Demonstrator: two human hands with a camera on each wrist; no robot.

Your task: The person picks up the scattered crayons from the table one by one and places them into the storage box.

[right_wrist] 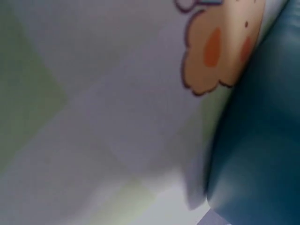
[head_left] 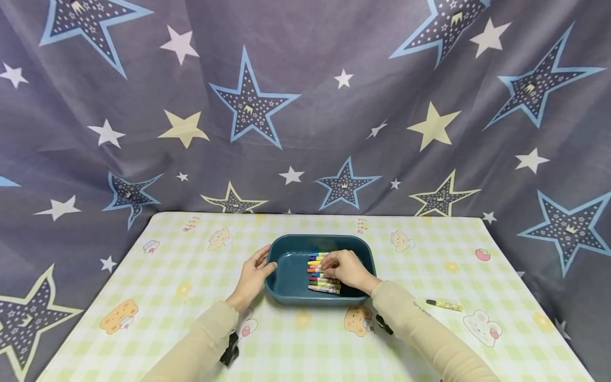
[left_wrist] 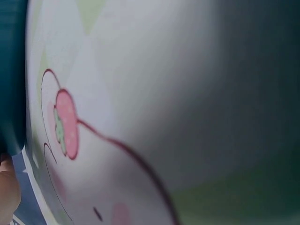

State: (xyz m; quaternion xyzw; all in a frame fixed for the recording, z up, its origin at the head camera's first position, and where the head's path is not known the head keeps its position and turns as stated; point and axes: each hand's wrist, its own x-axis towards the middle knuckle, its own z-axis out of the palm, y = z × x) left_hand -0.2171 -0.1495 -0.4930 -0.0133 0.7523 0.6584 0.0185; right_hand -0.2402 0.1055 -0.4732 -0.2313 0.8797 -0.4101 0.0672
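Note:
A dark teal rectangular bin point(head_left: 291, 286) stands on the table. Several crayons point(head_left: 324, 289) in mixed colours lie side by side in a column inside its right half. At the bin's left wall, my left hand point(head_left: 251, 276) grips the side, thumb over the rim and fingers outside. My right hand point(head_left: 350, 271) reaches in over the right rim, its bent fingers and thumb pinching at a crayon in the middle of the column; the hand hides part of the row. Beyond my right sleeve, a dark-tipped yellow crayon point(head_left: 444, 305) lies on the tablecloth.
A green-and-white checked tablecloth point(head_left: 167, 276) with cartoon prints covers the table. Behind it hangs a grey-purple curtain point(head_left: 305, 132) with stars. Both wrist views mostly show the cloth, with the bin's outer wall point(right_wrist: 262, 150) close beside the right wrist.

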